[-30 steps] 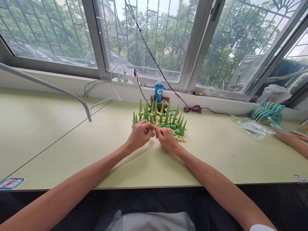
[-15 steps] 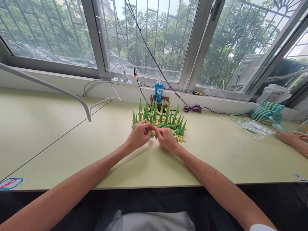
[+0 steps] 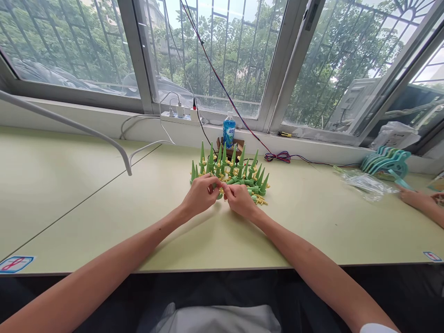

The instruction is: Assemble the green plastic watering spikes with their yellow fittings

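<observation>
My left hand (image 3: pixel 202 193) is closed around a green plant watering spike (image 3: pixel 219 196), most of which its fingers cover. My right hand (image 3: pixel 241 199) meets it fingertip to fingertip, pinching a small yellow valve (image 3: pixel 221 190) at the spike; the exact grip is hidden. Just beyond both hands stand several upright green cone spikes (image 3: pixel 242 159), many with yellow valves at their sides. To the right of my right hand lie more green spikes on their sides and a little heap of loose yellow valves (image 3: pixel 261 200).
Behind the spikes, a blue liquid bottle (image 3: pixel 229 132) stands by a brown box (image 3: pixel 239 149). Bundled cable (image 3: pixel 277 157) lies along the sill. At right are teal hangers (image 3: pixel 385 162), a clear plastic bag (image 3: pixel 367 182) and another person's hand (image 3: pixel 414 198). A grey cable (image 3: pixel 104 134) arches at left.
My two hands stay in the same place with hardly any visible movement. At the far right, the other person's hands have shifted slightly.
</observation>
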The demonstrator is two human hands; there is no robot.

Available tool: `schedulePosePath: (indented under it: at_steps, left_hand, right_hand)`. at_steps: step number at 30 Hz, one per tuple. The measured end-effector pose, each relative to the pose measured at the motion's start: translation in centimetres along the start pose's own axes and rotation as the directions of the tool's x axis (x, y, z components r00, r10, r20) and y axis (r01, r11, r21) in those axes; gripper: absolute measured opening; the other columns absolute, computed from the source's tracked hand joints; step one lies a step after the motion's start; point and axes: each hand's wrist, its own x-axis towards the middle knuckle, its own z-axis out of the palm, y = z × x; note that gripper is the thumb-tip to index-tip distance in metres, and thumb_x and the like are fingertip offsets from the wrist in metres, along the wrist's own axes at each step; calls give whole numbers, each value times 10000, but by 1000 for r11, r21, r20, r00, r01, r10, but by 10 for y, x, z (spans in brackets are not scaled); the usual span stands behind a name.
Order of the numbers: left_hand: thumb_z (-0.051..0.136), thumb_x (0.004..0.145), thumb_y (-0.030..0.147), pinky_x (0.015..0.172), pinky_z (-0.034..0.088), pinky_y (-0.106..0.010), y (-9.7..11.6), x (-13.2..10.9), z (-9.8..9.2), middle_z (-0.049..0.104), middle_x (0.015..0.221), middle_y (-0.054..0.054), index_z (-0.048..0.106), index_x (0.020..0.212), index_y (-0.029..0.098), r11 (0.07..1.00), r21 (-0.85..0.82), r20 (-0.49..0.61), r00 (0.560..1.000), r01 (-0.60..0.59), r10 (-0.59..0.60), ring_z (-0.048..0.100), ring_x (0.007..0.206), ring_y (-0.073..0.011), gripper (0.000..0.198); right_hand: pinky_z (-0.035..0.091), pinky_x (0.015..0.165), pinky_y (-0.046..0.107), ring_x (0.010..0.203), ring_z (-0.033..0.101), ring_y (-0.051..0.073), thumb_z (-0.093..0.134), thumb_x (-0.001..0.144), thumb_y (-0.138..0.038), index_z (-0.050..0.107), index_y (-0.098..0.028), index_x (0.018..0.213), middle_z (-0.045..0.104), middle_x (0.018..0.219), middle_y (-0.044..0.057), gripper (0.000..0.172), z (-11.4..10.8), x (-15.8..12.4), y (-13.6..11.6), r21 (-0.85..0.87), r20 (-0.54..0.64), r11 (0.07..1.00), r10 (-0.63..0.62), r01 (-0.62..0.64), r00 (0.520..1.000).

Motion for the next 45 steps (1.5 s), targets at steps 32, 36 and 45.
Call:
schedulePosePath:
  at_steps: [32, 36, 45]
  left_hand:
    - [522, 757, 129, 571, 488, -250, 1, 0, -2, 587, 707, -22, 692, 745, 181, 1000, 15, 27, 1000, 11, -11, 522, 557, -109, 178]
    - [522, 753, 126, 577, 489, -254, 1, 0, -2, 587, 696, -20, 694, 742, 180, 1000, 15, 23, 1000, 12, -12, 522, 557, -110, 181]
    - [531, 772, 149, 575, 484, -248, 1, 0, 1, 602, 730, -22, 711, 782, 177, 1000, -12, -5, 1000, 9, -9, 530, 556, -102, 182]
  right_hand:
    - [323, 540, 247, 467, 462, 114, 310, 990, -475, 510, -187, 561, 527, 485, 5, 555, -1, 0, -1, 18, 36, 1000, 18, -18, 999]
    - [326, 545, 243, 470, 460, 110, 318, 991, -451, 503, -184, 559, 538, 498, 3, 541, -1, 0, -1, 32, 35, 999, 16, -17, 999]
    - [315, 560, 250, 470, 462, 112, 297, 1005, -418, 487, -191, 531, 539, 499, 8, 559, 0, 1, -1, -70, 1, 997, 18, -18, 1000]
